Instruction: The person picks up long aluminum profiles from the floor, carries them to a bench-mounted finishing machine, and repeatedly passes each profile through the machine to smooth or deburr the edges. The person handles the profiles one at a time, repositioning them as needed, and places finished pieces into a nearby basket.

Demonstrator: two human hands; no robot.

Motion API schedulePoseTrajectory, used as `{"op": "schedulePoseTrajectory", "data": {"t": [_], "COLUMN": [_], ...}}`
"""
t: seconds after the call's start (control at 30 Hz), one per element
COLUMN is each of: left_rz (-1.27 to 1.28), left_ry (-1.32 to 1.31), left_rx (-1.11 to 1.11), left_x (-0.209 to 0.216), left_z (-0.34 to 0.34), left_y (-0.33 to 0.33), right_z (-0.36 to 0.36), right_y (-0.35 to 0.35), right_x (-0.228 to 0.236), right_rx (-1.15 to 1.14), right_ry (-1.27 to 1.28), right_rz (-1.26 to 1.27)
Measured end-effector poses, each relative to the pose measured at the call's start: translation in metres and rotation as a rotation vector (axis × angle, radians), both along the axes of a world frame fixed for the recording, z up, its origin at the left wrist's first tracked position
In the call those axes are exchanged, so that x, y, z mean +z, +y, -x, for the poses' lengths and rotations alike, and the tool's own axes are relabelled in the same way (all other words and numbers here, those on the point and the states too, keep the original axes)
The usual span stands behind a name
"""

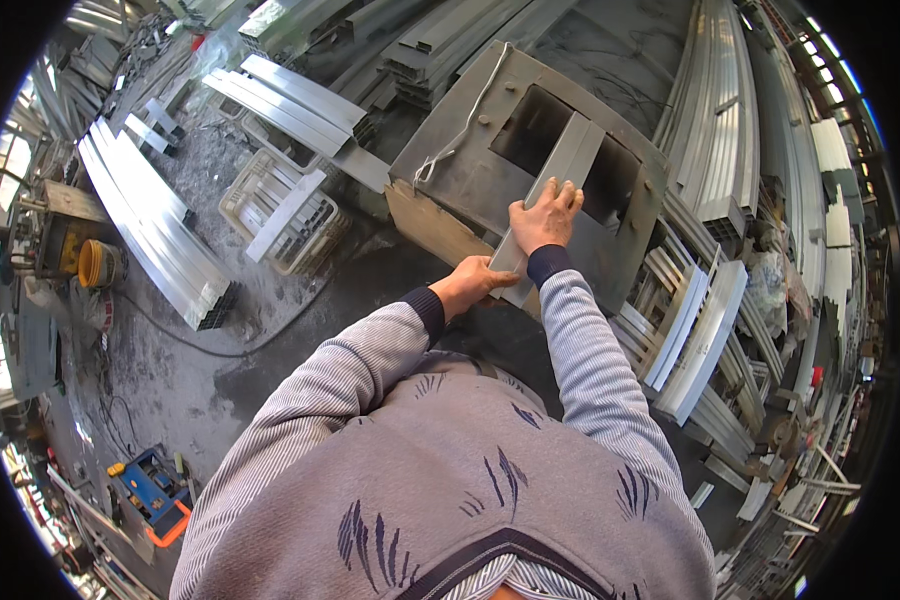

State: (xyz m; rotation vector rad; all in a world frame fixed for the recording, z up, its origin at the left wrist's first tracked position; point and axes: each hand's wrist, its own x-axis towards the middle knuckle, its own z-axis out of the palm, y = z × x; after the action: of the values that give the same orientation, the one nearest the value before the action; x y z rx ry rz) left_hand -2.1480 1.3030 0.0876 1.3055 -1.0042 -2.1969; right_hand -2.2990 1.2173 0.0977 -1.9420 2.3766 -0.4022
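A grey metal profile bar (573,150) slants across the top of a dark metal box (465,165) and over the box's black opening (532,130). My right hand (548,215) lies over the bar near its middle, with the fingers curled round it. At the near end my left hand (473,284) grips the same bar, its thumb along the end. The undersides of the fingers are hidden. A pale cord (475,110) lies on the box's left part.
Long shiny profiles (155,225) and a plastic crate (305,235) with a metal piece across it stand to the left. Stacked lengths (715,120) and a rack of pale profiles (705,330) are on the right. A blue and orange tool (155,490) sits at lower left.
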Motion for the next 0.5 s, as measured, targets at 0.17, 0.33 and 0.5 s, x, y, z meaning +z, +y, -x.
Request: {"op": "schedulePoseTrajectory", "data": {"t": [0.17, 0.33, 0.5], "left_rz": [-0.034, -0.054, -0.053], "left_ry": [0.000, -0.009, 0.058], "left_rx": [0.000, -0.019, -0.047], "left_x": [0.003, -0.006, -0.020], "left_z": [-0.024, -0.040, -0.052], "left_y": [0.038, 0.069, 0.088], "right_z": [-0.020, -0.036, -0.049], "right_y": [0.044, 0.077, 0.096], "right_x": [0.003, -0.003, -0.016], "right_rx": [0.013, 0.014, 0.012], "right_ry": [-0.016, -0.070, -0.090], "right_rz": [0.011, 0.028, 0.068]}}
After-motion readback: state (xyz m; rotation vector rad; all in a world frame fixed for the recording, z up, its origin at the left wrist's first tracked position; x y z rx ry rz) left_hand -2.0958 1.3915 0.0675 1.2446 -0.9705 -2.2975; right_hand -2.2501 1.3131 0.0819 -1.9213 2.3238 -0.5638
